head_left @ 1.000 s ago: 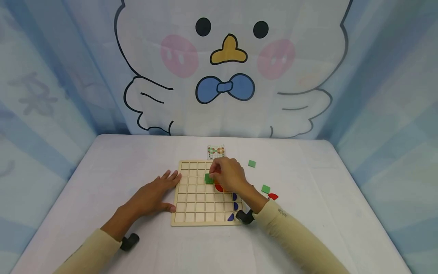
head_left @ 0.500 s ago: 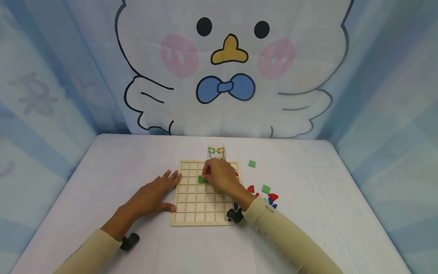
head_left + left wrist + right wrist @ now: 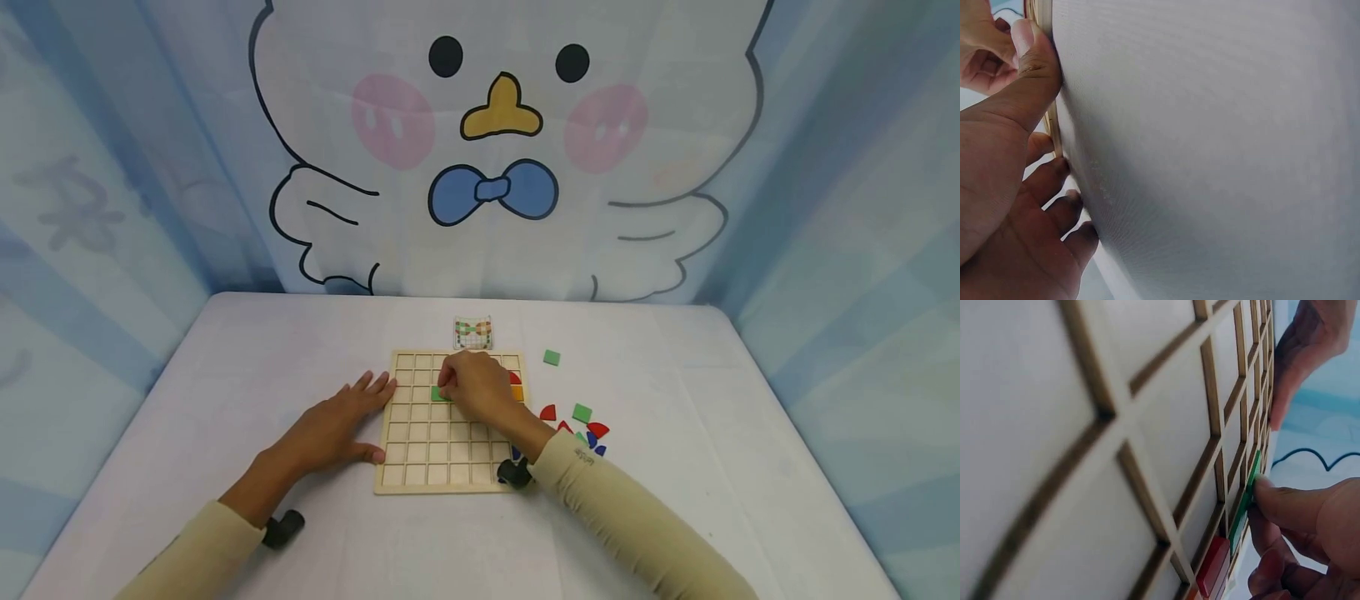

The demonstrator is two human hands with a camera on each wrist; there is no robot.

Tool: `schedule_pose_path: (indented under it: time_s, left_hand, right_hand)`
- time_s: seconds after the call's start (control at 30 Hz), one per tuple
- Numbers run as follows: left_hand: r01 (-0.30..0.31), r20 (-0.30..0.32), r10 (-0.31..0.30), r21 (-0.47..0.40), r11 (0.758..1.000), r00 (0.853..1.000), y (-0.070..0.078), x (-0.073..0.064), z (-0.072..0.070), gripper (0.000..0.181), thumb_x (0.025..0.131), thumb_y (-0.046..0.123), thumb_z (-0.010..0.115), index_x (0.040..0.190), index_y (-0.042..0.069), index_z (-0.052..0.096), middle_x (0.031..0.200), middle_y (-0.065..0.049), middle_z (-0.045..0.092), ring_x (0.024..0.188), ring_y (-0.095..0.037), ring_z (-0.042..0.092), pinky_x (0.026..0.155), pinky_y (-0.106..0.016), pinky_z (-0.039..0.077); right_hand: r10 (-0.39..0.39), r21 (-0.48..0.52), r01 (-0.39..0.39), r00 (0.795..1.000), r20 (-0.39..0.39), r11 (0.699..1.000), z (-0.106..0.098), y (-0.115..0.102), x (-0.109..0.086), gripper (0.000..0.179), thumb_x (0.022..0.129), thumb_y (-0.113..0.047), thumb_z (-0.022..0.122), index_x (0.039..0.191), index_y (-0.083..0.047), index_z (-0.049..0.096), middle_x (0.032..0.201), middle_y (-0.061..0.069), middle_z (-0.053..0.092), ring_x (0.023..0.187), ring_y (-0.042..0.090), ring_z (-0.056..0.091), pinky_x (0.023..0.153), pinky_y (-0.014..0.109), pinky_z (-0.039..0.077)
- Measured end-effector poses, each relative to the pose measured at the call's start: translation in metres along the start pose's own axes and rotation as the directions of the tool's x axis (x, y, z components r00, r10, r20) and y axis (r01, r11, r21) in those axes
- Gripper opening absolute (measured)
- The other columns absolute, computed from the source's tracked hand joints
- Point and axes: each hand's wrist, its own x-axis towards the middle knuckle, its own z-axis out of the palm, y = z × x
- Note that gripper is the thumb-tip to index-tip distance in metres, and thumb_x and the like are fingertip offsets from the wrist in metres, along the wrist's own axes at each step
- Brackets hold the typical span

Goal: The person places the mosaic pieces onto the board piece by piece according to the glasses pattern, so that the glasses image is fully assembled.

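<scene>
My left hand lies flat on the table, fingertips and thumb touching the left edge of a wooden grid board. In the left wrist view its thumb is against the board's rim. Over the upper rows of the board, my right hand pinches a green square tile. The right wrist view has the thumb on this green tile, which stands partly above the grid beside a red piece. A red piece and an orange tile sit in right-hand cells; the right hand covers others.
Behind the board lies a small pattern card with a bow-tie design. Right of the board are loose green squares, red wedges and blue pieces. A printed curtain hangs behind the table.
My right hand has moved left along the board with the green tile, mostly in the first half second. Pieces at the right have come into view. The left hand stays in place.
</scene>
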Motion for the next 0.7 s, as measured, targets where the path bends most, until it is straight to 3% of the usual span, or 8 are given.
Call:
schedule_pose_path:
  time_s: [0.23, 0.43, 0.7]
  left_hand:
    - [-0.005, -0.003, 0.005, -0.001, 1.0, 1.0, 0.001, -0.001, -0.001, 0.108, 0.081, 0.047, 0.087, 0.167, 0.008, 0.034, 0.174, -0.018, 0.029, 0.162, -0.046, 0.025, 0.127, -0.065, 0.031]
    - [0.016, 0.007, -0.016, -0.005, 1.0, 1.0, 0.002, 0.0, -0.002, 0.109, 0.081, 0.047, 0.088, 0.167, 0.01, 0.033, 0.175, -0.016, 0.028, 0.163, -0.045, 0.024, 0.127, -0.065, 0.031]
    - [0.033, 0.017, -0.033, 0.001, 0.999, 0.999, 0.001, 0.001, 0.0, 0.111, 0.08, 0.048, 0.088, 0.168, 0.011, 0.031, 0.175, -0.014, 0.026, 0.163, -0.043, 0.022, 0.128, -0.065, 0.03]
  right_hand:
    - [-0.015, 0.013, 0.015, 1.0, 0.012, 1.0, -0.002, -0.002, 0.0, 0.009, 0.091, -0.019, 0.085, 0.089, -0.021, 0.077, 0.081, -0.008, 0.069, 0.075, 0.01, 0.061, 0.064, 0.028, 0.05]
    - [0.005, 0.06, -0.005, 1.0, 0.01, 0.998, -0.017, 0.008, -0.003, 0.01, 0.091, -0.018, 0.085, 0.099, -0.018, 0.079, 0.087, -0.004, 0.073, 0.078, 0.013, 0.065, 0.062, 0.029, 0.051]
    - [0.164, 0.06, -0.161, 0.985, -0.052, 0.985, -0.044, 0.041, -0.006, 0.012, 0.095, -0.021, 0.082, 0.106, -0.019, 0.079, 0.092, -0.001, 0.072, 0.082, 0.019, 0.063, 0.067, 0.031, 0.053]
